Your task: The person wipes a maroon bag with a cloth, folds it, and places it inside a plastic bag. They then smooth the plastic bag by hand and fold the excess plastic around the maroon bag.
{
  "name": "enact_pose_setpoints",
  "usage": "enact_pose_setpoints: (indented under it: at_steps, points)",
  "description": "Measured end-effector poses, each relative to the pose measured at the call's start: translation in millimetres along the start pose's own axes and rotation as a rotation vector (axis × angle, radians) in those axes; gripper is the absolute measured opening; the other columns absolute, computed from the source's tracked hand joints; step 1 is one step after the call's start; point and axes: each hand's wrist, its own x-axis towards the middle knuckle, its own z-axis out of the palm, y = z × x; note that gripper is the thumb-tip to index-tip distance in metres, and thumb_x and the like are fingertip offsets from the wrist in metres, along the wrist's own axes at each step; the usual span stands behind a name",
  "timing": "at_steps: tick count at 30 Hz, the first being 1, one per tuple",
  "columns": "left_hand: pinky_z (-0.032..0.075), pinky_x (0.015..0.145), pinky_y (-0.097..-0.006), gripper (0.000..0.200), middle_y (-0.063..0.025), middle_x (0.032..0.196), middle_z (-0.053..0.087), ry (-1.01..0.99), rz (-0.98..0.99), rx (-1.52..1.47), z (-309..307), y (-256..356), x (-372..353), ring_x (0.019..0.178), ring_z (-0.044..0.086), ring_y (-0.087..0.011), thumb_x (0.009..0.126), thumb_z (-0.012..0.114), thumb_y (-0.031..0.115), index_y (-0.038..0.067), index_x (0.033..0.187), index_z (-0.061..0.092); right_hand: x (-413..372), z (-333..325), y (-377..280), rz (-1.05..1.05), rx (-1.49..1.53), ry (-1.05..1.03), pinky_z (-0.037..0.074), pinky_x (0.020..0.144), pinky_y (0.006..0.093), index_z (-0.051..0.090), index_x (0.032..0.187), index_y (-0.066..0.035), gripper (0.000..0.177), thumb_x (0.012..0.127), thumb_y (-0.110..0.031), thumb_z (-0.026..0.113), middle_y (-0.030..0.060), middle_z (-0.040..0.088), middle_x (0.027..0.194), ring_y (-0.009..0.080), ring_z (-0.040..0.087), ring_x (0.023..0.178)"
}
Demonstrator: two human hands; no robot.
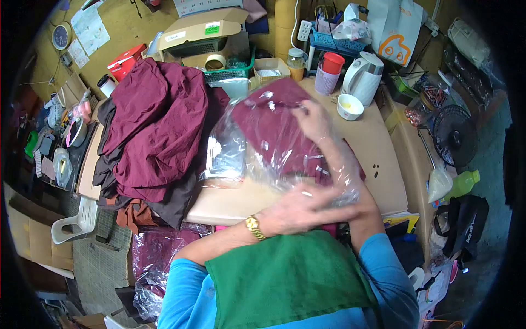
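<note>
**Fig. 1. Bagging a folded garment, head view**

Head view. I read one step: a folded maroon garment [274,115] going into a clear plastic bag [241,148] that lies on the beige worktop [378,148], left of centre.

The right hand [313,118] is inside the bag, forearm sheathed in film, its fingers laid against the garment at the far end. Whether they pinch the fabric I cannot tell through the plastic.

The left hand [298,211], with a gold wristwatch [253,226] at the wrist, lies palm-down and uncurled on the bag's near mouth, pinning it to the worktop edge.

To the left, just beside the bag, is a loose pile of maroon cloth [159,126]. To the far right stand a white kettle [362,77] and a white cup [349,107].

In my judgement, doing the step well calls for a firmly anchored mouth, the garment seated squarely into the far corners with its fold flat, and the arm drawn out low so the fabric is not dragged back.
</note>
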Motion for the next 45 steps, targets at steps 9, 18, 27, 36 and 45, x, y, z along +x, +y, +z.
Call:
enact_pose_setpoints:
  at_steps: [9, 18, 27, 36, 45]
  points:
    - [0.052, 0.063, -0.0415, 0.020, -0.0144, 0.077, 0.061, 0.104, -0.428, -0.232, 27, -37, -51, 0.068, 0.062, -0.0345, 0.081, 0.074, 0.014, 0.004, 0.088, 0.057, 2, -58, 4, -0.440, -0.256, 0.578, 0.049, 0.070, 0.0423, 0.067, 0.089, -0.005, 0.014, 0.084, -0.017, 0.069, 0.0152, 0.064, 0.098, 0.0370, 0.060, 0.072]
    - [0.053, 0.065, -0.0478, 0.077, -0.0213, 0.086, 0.067, 0.107, -0.589, -0.423, 18, -2, -39, 0.073, 0.067, -0.0411, 0.083, 0.067, 0.006, 0.009, 0.149, 0.028, -40, -48, -16, 0.180, 0.671, -1.151, 0.049, 0.083, 0.0352, 0.067, 0.117, -0.004, 0.035, 0.091, -0.029, 0.068, 0.0103, 0.067, 0.105, 0.0186, 0.062, 0.094]
    - [0.050, 0.066, -0.0435, 0.086, -0.0144, 0.076, 0.065, -0.451, -0.351, -0.901, 28, 5, -14, 0.065, 0.063, -0.0319, 0.086, 0.068, 0.005, 0.012, 0.158, 0.021, -58, 80, 74, -0.286, -0.588, -0.620, 0.019, 0.106, 0.0810, 0.048, 0.146, -0.034, 0.064, 0.085, -0.038, 0.068, 0.0215, 0.025, 0.159, 0.0488, 0.021, 0.146]
    - [0.049, 0.072, -0.0397, 0.095, -0.0132, 0.087, 0.056, -0.206, -0.403, -0.208, -68, -8, -25, 0.082, 0.060, -0.0302, 0.074, 0.086, 0.036, 0.012, 0.153, 0.039, -74, 120, 106, -0.715, -0.688, 0.058, 0.018, 0.106, 0.0809, 0.043, 0.150, -0.037, 0.072, 0.083, -0.036, 0.070, 0.0213, 0.021, 0.161, 0.0499, 0.021, 0.146]
    - [0.051, 0.072, -0.0410, 0.046, -0.0141, 0.087, 0.066, -0.330, -0.222, -0.790, 46, -12, -51, 0.077, 0.064, -0.0313, 0.087, 0.073, 0.022, 0.003, 0.127, 0.061, -36, 173, 196, -0.593, -1.272, 0.476, 0.017, 0.100, 0.0845, 0.018, 0.154, -0.052, 0.065, 0.095, -0.059, 0.044, 0.0169, 0.021, 0.163, 0.0593, 0.025, 0.140]
